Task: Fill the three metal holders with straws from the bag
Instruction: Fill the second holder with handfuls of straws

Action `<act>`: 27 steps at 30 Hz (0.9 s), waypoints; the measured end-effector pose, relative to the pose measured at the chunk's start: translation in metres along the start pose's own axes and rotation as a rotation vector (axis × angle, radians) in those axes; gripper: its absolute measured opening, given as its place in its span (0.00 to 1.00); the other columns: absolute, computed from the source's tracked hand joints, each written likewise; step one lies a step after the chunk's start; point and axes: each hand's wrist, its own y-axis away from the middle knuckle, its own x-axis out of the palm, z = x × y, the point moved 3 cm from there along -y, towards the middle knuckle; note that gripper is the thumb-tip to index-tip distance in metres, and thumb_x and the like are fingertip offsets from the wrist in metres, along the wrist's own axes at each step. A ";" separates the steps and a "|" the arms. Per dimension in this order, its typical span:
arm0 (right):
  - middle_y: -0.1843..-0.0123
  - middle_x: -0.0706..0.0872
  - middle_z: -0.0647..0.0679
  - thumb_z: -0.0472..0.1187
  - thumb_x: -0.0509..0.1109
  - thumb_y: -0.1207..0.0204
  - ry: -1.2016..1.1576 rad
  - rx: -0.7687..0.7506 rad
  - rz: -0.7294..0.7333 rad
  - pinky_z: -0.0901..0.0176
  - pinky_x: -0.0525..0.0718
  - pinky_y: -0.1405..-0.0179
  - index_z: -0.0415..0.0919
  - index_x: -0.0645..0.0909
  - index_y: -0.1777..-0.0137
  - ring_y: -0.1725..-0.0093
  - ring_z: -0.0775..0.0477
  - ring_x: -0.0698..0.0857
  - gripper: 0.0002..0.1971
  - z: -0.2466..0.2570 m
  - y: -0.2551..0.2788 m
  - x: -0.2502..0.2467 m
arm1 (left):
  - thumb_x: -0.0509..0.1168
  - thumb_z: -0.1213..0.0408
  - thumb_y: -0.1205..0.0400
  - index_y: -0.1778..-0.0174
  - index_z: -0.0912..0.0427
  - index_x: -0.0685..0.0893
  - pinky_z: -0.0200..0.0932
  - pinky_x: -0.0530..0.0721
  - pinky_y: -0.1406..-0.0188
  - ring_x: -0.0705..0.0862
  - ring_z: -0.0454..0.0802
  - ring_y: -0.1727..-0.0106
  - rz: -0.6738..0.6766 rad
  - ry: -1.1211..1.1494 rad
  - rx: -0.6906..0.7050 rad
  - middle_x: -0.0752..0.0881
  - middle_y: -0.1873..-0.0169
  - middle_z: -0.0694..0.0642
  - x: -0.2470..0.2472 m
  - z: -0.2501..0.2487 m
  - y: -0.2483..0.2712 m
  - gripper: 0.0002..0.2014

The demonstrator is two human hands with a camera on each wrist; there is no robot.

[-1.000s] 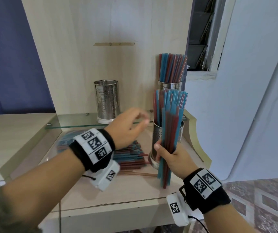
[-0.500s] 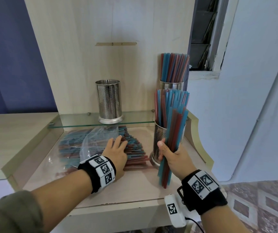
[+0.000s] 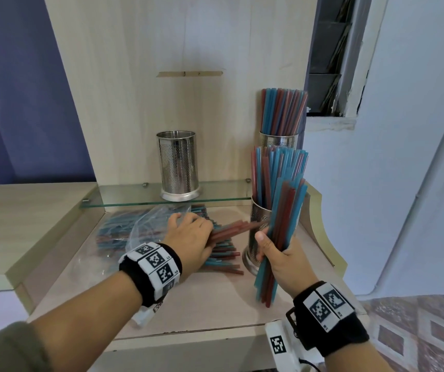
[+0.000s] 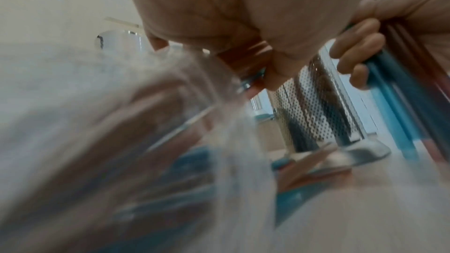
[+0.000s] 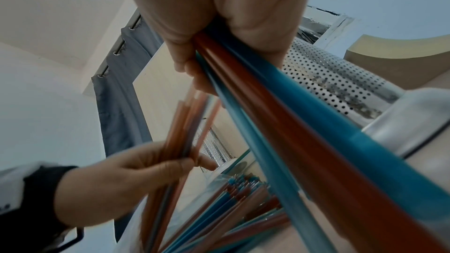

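Note:
My right hand grips an upright bundle of blue and red straws just in front of the front metal holder, which is packed with straws. My left hand grips several red straws, their ends raised off the loose pile toward that holder; the right wrist view shows these red straws pinched in the left hand. The clear bag of straws lies under the left hand. An empty holder stands on the glass shelf. A full holder stands at the back right.
The glass shelf overhangs the back of the bag. A wooden back panel rises behind the holders. The curved side panel closes the desk's right side. Bare desk surface lies near the front edge.
My left hand dropped from shelf height onto the straw pile, closed on several red straws and lifted their ends. My right hand kept its bundle beside the front holder.

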 end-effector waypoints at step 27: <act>0.70 0.87 0.59 0.37 0.79 0.33 -0.115 -0.081 0.146 0.72 0.81 0.61 0.45 0.83 0.55 0.66 0.65 0.86 0.10 0.026 -0.004 0.035 | 0.62 0.53 0.15 0.50 0.47 0.81 0.45 0.87 0.50 0.85 0.49 0.51 -0.333 1.439 0.081 0.86 0.54 0.50 -0.083 -0.026 -0.003 0.05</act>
